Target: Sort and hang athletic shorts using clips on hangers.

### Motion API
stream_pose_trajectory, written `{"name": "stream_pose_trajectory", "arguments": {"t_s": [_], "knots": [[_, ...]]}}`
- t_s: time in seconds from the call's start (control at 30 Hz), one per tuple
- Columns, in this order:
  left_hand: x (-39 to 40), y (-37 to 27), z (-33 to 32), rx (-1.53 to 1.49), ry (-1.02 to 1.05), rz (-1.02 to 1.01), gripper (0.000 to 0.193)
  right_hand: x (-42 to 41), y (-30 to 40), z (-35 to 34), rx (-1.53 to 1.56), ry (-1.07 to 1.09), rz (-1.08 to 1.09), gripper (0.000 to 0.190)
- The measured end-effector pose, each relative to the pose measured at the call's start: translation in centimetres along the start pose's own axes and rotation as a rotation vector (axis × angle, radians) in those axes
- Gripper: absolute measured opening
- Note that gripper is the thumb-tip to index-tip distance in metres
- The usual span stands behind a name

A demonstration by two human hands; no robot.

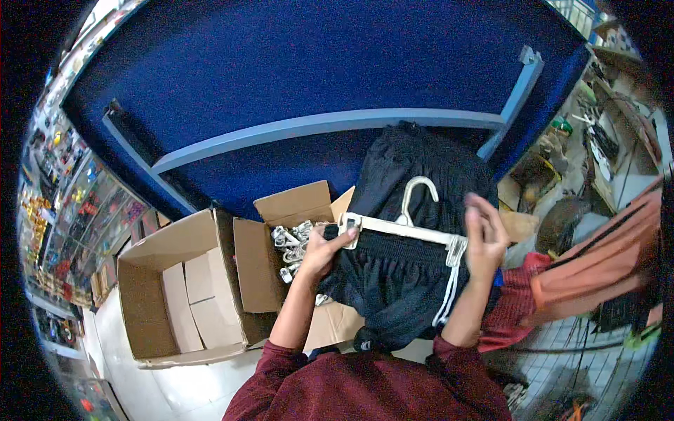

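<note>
Before me lies a white plastic clip hanger (pixel 421 229), its hook pointing away from me, across the gathered waistband of a black garment (pixel 400 294). My left hand (pixel 324 247) grips the hanger's left clip, with the thumb on it, at the waistband's left end. Beside the right clip, my right hand (pixel 484 237) is raised with its fingers apart and somewhat blurred. A white drawstring (pixel 447 297) hangs from the waistband just below that clip. More black fabric (pixel 421 152) is bunched behind the hanger.
An open cardboard box (pixel 181 294) stands at the left. Next to it, another carton (pixel 258 263) holds several white hangers (pixel 295 244). A blue panel with a grey metal frame (pixel 326 126) rises ahead. Red and orange garments (pixel 590 263) lie at the right, near a wire rack.
</note>
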State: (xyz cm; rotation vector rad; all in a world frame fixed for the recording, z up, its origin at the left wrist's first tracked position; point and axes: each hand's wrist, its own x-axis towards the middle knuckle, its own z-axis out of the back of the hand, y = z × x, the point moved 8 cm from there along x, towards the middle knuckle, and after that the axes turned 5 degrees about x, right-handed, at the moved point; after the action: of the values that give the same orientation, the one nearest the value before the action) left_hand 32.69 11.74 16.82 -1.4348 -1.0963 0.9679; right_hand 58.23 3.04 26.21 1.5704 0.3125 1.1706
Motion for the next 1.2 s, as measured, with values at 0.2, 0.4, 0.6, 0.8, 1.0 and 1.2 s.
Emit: {"name": "stream_pose_trajectory", "arguments": {"t_s": [0.2,0.4,0.6,0.8,1.0,1.2], "knots": [[-1.8,1.2,3.6,-0.283,-0.002,0.131,0.024,-11.8,-5.2,5.5,0.093,-0.259,-0.251,0.034],[-5.2,0.1,4.1,-0.309,0.256,0.156,0.020,-24.6,-3.6,4.6,0.432,-0.682,-0.409,0.041],[-9.0,-0.7,5.7,-0.278,0.423,0.096,0.017,-29.4,6.2,1.7,0.257,-0.647,-0.385,0.040],[-14.7,-1.0,6.7,-0.200,0.560,0.080,0.022,-35.9,12.2,1.1,0.193,-0.673,-0.305,0.024],[-22.2,0.4,9.9,-0.192,0.543,0.147,0.022,-44.8,15.5,0.0,0.212,-0.748,-0.335,0.023],[-28.5,0.8,13.9,-0.067,0.633,0.183,0.026,-52.7,19.5,-2.2,0.208,-0.818,-0.331,0.023]]}}
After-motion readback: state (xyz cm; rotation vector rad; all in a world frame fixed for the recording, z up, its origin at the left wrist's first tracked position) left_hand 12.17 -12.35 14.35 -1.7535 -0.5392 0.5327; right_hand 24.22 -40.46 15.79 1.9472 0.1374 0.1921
